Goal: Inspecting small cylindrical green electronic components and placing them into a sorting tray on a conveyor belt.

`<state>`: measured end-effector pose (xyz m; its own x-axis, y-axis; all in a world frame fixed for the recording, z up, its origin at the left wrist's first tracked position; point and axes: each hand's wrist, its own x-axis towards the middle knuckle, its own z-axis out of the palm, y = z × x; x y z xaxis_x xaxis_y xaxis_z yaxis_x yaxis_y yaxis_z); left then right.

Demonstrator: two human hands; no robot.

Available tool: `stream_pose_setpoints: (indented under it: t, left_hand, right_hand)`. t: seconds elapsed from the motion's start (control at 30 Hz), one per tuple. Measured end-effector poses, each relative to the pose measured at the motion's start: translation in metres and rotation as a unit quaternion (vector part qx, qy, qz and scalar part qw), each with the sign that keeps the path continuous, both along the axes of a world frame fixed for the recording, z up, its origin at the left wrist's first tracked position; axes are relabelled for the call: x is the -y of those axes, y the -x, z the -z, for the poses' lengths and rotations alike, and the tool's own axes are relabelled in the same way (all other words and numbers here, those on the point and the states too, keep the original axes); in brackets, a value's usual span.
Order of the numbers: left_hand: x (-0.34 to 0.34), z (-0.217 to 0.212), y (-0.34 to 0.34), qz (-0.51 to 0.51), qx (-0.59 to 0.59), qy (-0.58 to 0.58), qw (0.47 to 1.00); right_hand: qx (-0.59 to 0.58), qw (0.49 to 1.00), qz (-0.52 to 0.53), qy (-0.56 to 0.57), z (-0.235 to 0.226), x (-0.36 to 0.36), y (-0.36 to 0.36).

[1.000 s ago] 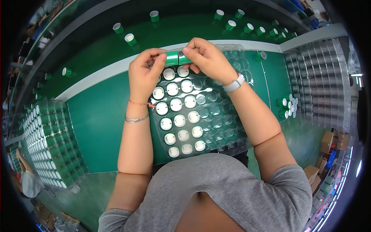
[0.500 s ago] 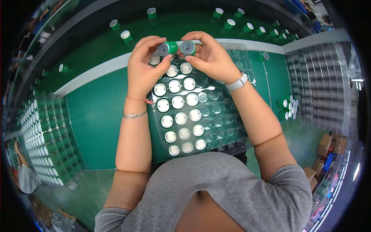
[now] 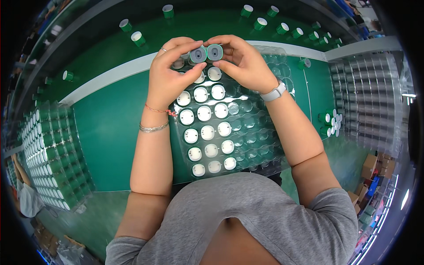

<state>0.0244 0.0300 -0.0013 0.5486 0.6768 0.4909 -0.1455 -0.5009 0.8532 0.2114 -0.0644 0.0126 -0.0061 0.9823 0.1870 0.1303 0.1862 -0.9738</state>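
Note:
My left hand (image 3: 173, 75) pinches a short green cylinder (image 3: 198, 55) between thumb and fingers. A matching green cylinder (image 3: 214, 52) is in the grip of my right hand (image 3: 248, 66). Both show a grey end face with a small dark hole, and they sit side by side, apparently touching. Beneath my hands lies a clear plastic tray (image 3: 251, 125) with round pockets. White-faced round parts (image 3: 204, 113) fill its left columns, while the pockets further right hold nothing. My left hand hides some of the far-left pockets.
Beyond a pale rail, green cylinders (image 3: 260, 24) stand scattered on a green belt (image 3: 198, 26). Filled clear trays (image 3: 66, 137) are stacked at left, other clear trays (image 3: 362, 101) at right. White-topped cylinders (image 3: 333, 121) cluster at the table's right edge. Another person (image 3: 28, 198) is at far left.
The cylinder in my left hand has turned from lying tilted to grey face up and has come against the right one. The cylinders on the belt have shifted slightly left.

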Motion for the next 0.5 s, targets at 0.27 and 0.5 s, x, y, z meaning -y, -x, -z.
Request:
stream_pose_setpoints:
  t: [0.27, 0.5]
  left_hand:
    - [-0.0008, 0.0004, -0.0002, 0.003, -0.006, -0.015, 1.000]
    - [0.0009, -0.0006, -0.0013, 0.003, -0.002, 0.001, 1.000]
  right_hand:
    - [0.017, 1.000, 0.000, -0.008, 0.0002, 0.0003, -0.0006]
    - [0.019, 1.000, -0.004, -0.014, 0.0000, 0.0004, -0.0014]
